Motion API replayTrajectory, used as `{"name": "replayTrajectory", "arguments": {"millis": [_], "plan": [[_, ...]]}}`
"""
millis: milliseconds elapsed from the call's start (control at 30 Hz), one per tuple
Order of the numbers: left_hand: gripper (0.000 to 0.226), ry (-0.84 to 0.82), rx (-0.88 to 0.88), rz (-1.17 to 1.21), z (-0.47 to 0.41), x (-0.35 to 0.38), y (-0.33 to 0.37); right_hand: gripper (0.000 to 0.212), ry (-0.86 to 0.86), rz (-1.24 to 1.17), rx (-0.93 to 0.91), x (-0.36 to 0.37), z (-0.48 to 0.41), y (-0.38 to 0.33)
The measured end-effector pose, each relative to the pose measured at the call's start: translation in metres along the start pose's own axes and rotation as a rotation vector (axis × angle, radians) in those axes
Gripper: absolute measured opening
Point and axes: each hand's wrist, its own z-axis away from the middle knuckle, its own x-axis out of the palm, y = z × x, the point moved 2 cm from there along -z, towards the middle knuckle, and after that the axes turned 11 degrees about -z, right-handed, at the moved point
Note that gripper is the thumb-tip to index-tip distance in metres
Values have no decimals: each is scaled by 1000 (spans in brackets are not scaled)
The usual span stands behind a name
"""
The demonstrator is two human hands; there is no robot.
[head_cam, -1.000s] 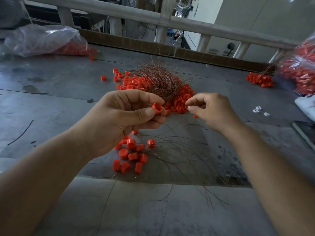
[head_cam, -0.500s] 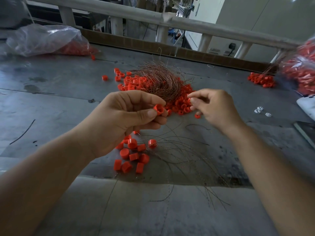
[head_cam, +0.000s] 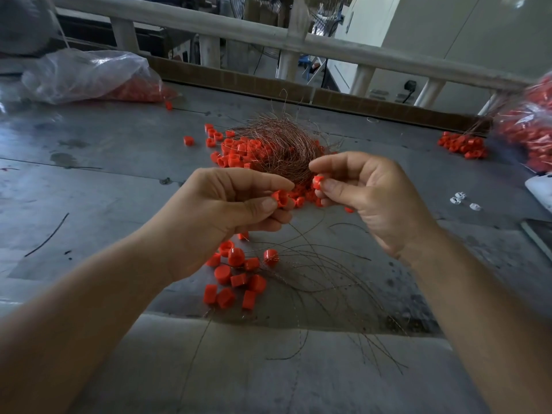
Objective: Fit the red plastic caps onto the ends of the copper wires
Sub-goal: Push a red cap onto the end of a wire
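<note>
Left hand [head_cam: 227,216] pinches one cap [head_cam: 280,198], right hand [head_cam: 367,201] another [head_cam: 318,182] — capped wires [head_cam: 301,264] at six o'clock, tangle [head_cam: 277,144] at twelve uncapped.

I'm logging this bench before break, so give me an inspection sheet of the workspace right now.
Surface: grey metal table, scuffed and stained.
Job's things: copper wire bundle on a pile of caps; capped wires near the edge.
Clutter: bags of caps, small white bits.
Hands: left hand and right hand each pinch a red cap.
Cables: wall plug beyond the railing.
Surroundings: pale railing.
</note>
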Motion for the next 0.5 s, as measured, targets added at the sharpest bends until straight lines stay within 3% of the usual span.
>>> {"name": "replayTrajectory", "arguments": {"millis": [500], "plan": [[19, 37, -15, 6, -2, -1, 0, 23, -71, -11, -29, 11, 5, -5]]}}
